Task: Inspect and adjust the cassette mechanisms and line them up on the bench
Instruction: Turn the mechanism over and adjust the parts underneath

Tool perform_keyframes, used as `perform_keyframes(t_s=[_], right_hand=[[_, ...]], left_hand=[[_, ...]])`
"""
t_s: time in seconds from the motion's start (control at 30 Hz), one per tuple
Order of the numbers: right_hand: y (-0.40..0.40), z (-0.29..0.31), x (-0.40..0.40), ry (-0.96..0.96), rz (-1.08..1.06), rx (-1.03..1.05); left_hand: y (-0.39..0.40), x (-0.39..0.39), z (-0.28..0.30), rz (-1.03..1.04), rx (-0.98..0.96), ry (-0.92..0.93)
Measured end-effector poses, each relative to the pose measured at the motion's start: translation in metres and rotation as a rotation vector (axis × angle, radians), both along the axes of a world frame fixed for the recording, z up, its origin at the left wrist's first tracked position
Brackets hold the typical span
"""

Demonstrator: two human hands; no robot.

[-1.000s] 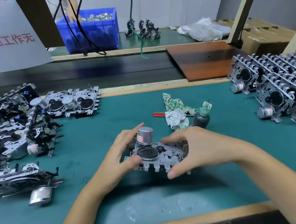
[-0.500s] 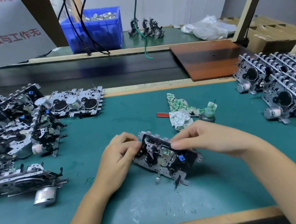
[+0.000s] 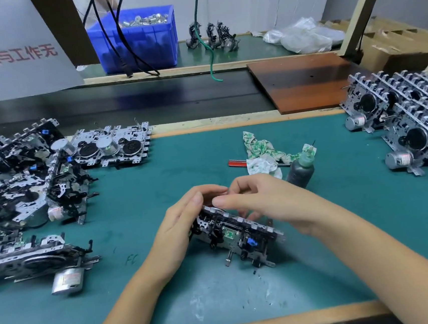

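Green felt surface, one cassette mechanism held at centre near the person, tilted up on its long edge with the component side facing the camera. Left hand grips the mechanism's left end, fingers curled round it. Right hand comes over the top edge, fingers bent and pinching or pressing something small on the far upper side; exact contact point hidden behind the fingers. Step in hand looks like the inspect/adjust part. To do it well: keep the left grip firm so the frame does not twist, work the small part gently with the right fingertips, avoid bending the thin levers sticking out at the near bottom edge, then check it moves freely before setting it down. Mechanism sits between both grips, left hand at its end, right hand above and behind it. Untidy pile of mechanisms at far left, one flat mechanism beside it, neat upright row of mechanisms at far right, likely the line-up spot. Dark bottle, patterned rag and red pen just beyond the hands.
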State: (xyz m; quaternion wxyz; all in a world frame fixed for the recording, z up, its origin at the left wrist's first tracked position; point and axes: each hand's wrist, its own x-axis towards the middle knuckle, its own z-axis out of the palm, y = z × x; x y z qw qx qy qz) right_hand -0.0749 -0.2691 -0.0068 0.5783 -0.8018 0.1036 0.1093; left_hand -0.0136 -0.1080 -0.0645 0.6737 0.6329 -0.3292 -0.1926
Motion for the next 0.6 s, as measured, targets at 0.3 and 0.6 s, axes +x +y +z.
perform_keyframes(t_s=[0.3, 0.6], right_hand=[[0.004, -0.009, 0.012, 0.086, 0.01, 0.079], [-0.007, 0.001, -0.018, -0.155, 0.015, -0.126]], left_hand=[[-0.001, -0.001, -0.001, -0.006, -0.043, 0.042], [0.007, 0.002, 0.004, -0.051, 0.012, -0.053]])
